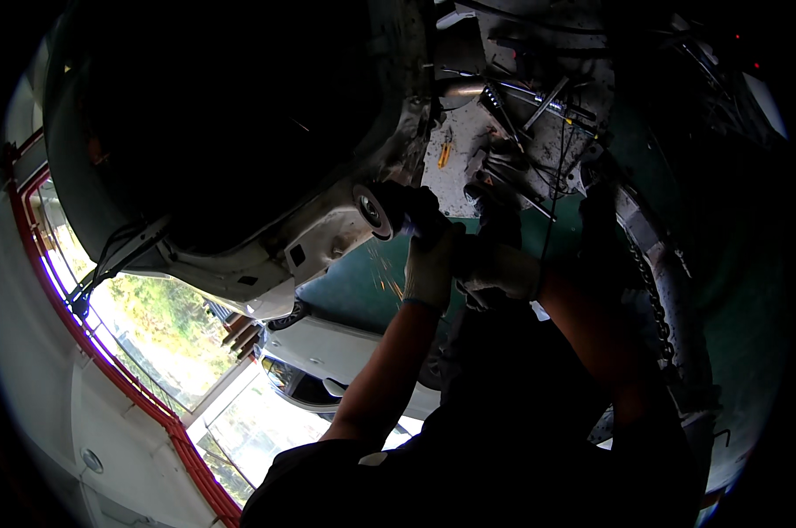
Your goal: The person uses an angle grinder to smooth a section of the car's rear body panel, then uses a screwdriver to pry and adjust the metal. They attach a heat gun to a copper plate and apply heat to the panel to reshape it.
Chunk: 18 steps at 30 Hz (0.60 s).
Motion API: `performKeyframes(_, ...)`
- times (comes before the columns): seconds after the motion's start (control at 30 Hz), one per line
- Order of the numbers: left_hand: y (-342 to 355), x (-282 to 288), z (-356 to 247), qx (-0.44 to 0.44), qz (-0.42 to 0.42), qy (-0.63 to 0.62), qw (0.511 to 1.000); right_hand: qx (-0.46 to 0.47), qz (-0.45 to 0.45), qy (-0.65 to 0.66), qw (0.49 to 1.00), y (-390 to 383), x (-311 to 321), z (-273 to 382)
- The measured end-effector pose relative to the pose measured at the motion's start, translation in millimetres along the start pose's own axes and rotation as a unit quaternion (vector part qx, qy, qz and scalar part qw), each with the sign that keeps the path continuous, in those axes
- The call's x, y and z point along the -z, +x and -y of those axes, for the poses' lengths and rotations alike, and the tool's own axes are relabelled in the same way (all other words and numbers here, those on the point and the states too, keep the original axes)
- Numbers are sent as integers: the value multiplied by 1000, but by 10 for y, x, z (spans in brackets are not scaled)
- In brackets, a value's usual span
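An angle grinder [407, 204] with a round disc is held at the edge of a bare, worn metal car body panel [332, 231]. Orange sparks [385, 273] fall below the disc. My left hand [429, 267], in a pale work glove, is closed around the grinder's front part, close behind the disc. My right hand [505, 271], also gloved, is closed farther back on the dark tool, whose rear is lost in shadow. The disc's face is turned partly toward me, and its lower rim is near the panel edge; I cannot tell exactly where they touch.
A pale metal platform [455, 189] carries wrenches, rods and an orange-yellow tool [445, 156]. A dark cable [552, 189] hangs by its edge. A chain [649, 282] runs along a metal beam at right. A white car [354, 343] stands below left, near bright windows.
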<state>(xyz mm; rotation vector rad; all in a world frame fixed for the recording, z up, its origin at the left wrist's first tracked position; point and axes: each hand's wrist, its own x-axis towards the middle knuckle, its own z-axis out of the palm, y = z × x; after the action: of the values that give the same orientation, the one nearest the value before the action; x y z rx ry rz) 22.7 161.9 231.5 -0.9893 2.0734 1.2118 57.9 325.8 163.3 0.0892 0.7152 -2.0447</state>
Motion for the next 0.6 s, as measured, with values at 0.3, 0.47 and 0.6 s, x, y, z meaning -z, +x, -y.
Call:
performKeyframes(0.3,4,4,17,-4,3,-9,1000,16,-25,9,1000,3,-48,8)
performKeyframes(0.47,-65,-18,-31,5,-12,1,1000,-6,-16,11,1000,-15,-30,-6)
performKeyframes(0.6,-52,-10,134,47,-6,-26,999,-12,-15,-102,995,-54,-30,12)
